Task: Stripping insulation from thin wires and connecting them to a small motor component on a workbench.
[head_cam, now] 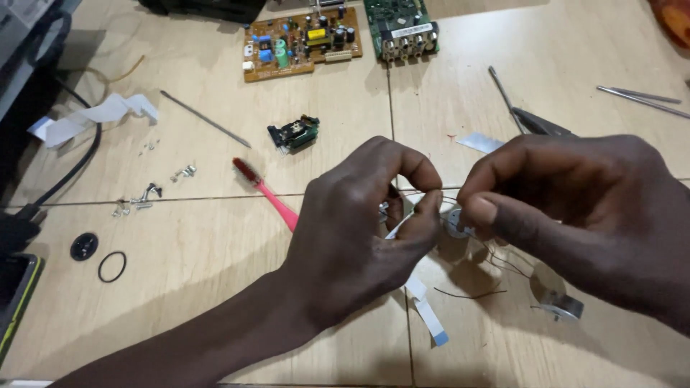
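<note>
Pinching one small round metal part (454, 221) between them, the left hand (359, 230) and right hand (575, 215) each close fingertips on it above the bench (215, 302). Two circuit boards (302, 42) lie beyond, one pink toothbrush (267, 194) nearby.

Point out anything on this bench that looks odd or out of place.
A pink toothbrush lies among electronics parts, its bristles dark. Loose screws are scattered at left. Both hands, left and right, pinch a small part with stray thin wires.
</note>
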